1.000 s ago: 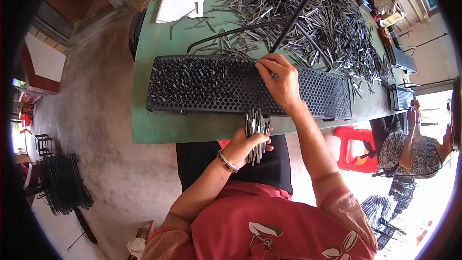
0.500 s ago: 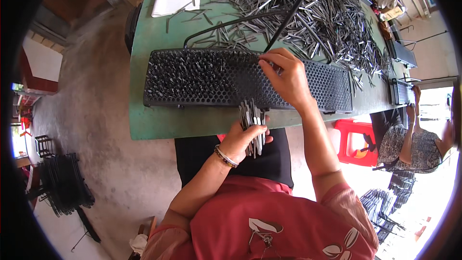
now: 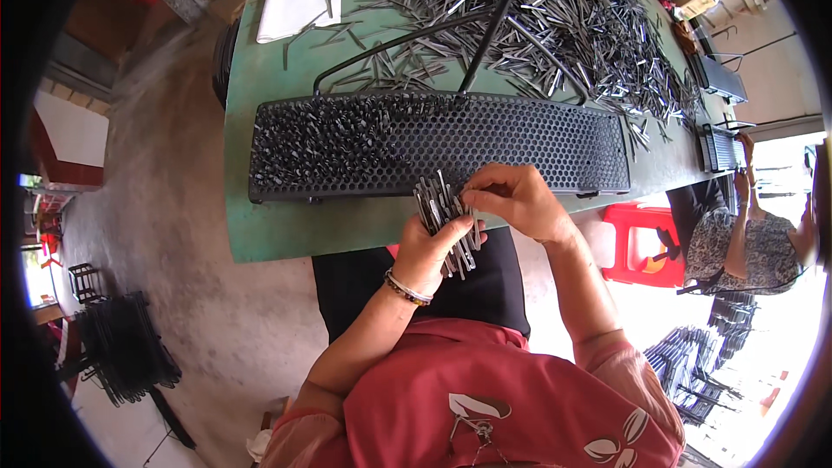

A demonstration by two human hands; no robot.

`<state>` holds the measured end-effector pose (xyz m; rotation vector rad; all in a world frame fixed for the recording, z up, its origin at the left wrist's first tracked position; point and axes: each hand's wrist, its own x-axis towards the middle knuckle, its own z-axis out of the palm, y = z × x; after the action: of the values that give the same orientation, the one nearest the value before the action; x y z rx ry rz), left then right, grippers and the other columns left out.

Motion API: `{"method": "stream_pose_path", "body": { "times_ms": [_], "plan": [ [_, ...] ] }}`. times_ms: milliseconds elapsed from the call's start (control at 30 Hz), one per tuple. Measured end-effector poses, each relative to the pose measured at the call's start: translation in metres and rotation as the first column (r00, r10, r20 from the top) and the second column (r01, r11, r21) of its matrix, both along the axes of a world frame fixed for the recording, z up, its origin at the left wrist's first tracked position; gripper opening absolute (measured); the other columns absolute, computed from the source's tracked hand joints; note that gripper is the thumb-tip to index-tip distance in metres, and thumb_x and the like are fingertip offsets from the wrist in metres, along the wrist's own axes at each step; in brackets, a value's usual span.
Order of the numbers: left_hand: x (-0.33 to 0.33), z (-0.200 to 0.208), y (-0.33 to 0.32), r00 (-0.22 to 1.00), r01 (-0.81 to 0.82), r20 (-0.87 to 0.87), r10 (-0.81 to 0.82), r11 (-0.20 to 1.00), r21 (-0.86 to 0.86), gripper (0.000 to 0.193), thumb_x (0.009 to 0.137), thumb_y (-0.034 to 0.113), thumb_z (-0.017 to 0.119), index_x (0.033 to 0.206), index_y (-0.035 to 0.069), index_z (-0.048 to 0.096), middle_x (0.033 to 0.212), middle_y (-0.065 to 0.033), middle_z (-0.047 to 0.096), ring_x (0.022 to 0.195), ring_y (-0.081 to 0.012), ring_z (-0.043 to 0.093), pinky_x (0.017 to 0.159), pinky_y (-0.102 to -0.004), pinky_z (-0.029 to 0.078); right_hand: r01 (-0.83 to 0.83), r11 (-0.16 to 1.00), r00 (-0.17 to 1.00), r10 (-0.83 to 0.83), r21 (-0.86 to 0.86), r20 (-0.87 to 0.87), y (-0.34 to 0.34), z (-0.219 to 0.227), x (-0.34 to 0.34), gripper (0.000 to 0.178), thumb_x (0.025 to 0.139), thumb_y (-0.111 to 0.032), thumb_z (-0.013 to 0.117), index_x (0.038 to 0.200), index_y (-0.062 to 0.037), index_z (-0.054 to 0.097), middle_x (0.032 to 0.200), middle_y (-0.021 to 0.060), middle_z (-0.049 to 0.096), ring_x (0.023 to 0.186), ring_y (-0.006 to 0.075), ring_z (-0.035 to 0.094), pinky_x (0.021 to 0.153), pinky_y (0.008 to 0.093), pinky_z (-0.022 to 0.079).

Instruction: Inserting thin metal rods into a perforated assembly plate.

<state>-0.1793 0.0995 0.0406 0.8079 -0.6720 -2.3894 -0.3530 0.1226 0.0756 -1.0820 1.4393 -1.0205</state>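
A bundle of thin dark metal strips (image 3: 433, 199) is gripped in my left hand (image 3: 425, 253), just in front of the table's near edge. My right hand (image 3: 523, 204) pinches a strip at the bundle's right side, its thumb and forefinger closed. Beyond both hands lies a long black perforated tray (image 3: 520, 143) on the table. Strips (image 3: 321, 143) stand densely in the holes over its left part, while bare holes show across its middle and right. Bent black rods rise behind the tray.
The green table (image 3: 277, 234) carries a large heap of loose strips (image 3: 589, 26) and a white pad (image 3: 295, 13). A red stool (image 3: 637, 247) stands on the right, near another person (image 3: 745, 243) at the table. Black racks (image 3: 121, 347) stand on the left floor.
My right hand has come back from the tray's far edge to the bundle in my left hand. The left hand stays around the bundle. The view has shifted slightly.
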Motion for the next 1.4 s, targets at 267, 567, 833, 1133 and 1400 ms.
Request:
{"method": "stream_pose_path", "body": {
  "times_ms": [267,567,833,1133,1400],
  "plan": [
    [-0.004,-0.004,0.000,0.998,-0.047,0.037,0.043,0.990,0.130,0.019,0.084,0.005,0.062,0.102,0.000,0.058,0.094,-0.0074,0.062,0.086,-0.0207,0.065,0.074,-0.0383,0.058,0.260,0.955,0.964,-0.265,-0.142,-0.023,-0.025,0.019,-0.008,0.020,0.089,-0.012,0.063,0.103,0.0031,0.062,0.085,0.0045,0.066,0.076,0.0069,0.059,0.067,0.0215,0.047],
    [-0.005,0.001,-0.002,0.996,-0.088,0.034,0.083,0.982,0.169,0.021,0.085,0.009,0.062,0.103,-0.001,0.057,0.093,-0.0081,0.061,0.088,-0.0219,0.065,0.073,-0.0383,0.058,0.339,0.926,0.941,-0.330,-0.165,0.080,-0.057,0.015,-0.016,0.020,0.088,-0.013,0.064,0.100,0.0031,0.063,0.080,0.0028,0.065,0.070,0.0062,0.058,0.066,0.0209,0.046],
    [-0.005,0.007,-0.006,0.995,-0.095,-0.026,0.100,0.984,0.153,0.028,0.088,0.016,0.061,0.111,0.001,0.057,0.101,-0.0093,0.063,0.090,-0.0207,0.064,0.071,-0.0376,0.059,0.012,1.000,0.999,-0.013,0.022,0.047,-0.027,0.010,-0.003,0.018,0.085,-0.008,0.066,0.098,0.0042,0.066,0.079,0.0041,0.067,0.069,0.0061,0.060,0.059,0.0202,0.047],
    [-0.006,0.002,-0.003,0.995,-0.093,0.046,0.087,0.984,0.149,0.024,0.086,0.016,0.066,0.104,0.003,0.060,0.093,-0.0055,0.062,0.081,-0.0161,0.064,0.064,-0.0330,0.059,0.098,0.995,0.993,-0.099,0.030,0.068,-0.021,0.006,-0.010,0.020,0.086,-0.009,0.066,0.102,0.0029,0.066,0.082,0.0061,0.069,0.072,0.0068,0.061,0.063,0.0201,0.049],
    [-0.006,0.004,0.001,0.995,0.004,0.101,-0.017,0.992,0.123,0.022,0.085,0.018,0.068,0.098,0.003,0.059,0.086,-0.0036,0.060,0.079,-0.0152,0.063,0.062,-0.0315,0.058,0.159,0.825,0.836,-0.405,-0.542,-0.371,-0.068,0.002,-0.021,0.017,0.083,-0.005,0.068,0.099,-0.0012,0.067,0.087,0.0058,0.069,0.080,0.0101,0.063,0.072,0.0241,0.049]
  ]
}}
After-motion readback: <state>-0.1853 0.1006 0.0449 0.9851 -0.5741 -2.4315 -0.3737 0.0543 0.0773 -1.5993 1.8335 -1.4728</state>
